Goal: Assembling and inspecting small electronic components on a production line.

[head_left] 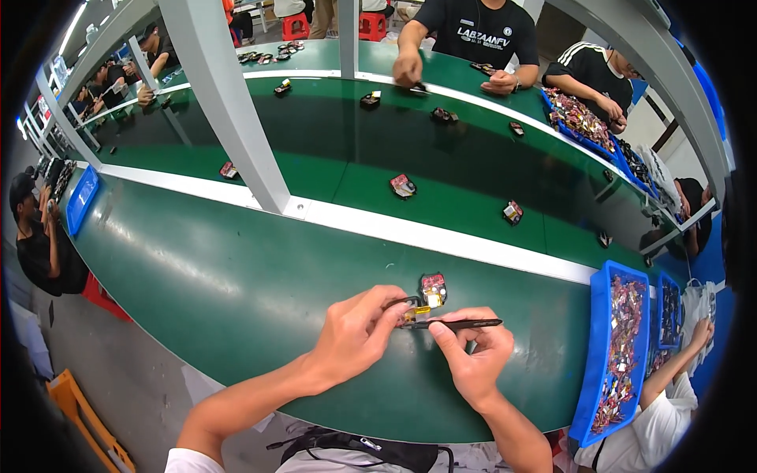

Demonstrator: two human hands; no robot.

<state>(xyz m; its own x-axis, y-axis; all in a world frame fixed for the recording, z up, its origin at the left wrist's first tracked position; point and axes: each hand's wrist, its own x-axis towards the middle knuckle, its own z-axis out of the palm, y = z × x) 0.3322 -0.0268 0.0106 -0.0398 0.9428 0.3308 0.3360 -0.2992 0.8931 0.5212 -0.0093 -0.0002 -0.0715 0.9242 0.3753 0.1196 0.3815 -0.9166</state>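
My left hand is closed on a small black device housing above the green worktable. A yellow strip shows at the housing's edge, beside the fingertips. Pinched in my right hand is a pair of black tweezers, pointing left. Their tips reach the housing, though my fingers partly hide the contact. Just beyond both hands lies a small red circuit board with silvery parts; I cannot tell whether it is joined to the housing.
A blue bin full of small red parts stands at my right. Past a white rail, several small devices lie on a dark green conveyor belt. A grey post rises from the rail. People work across the belt and at both sides.
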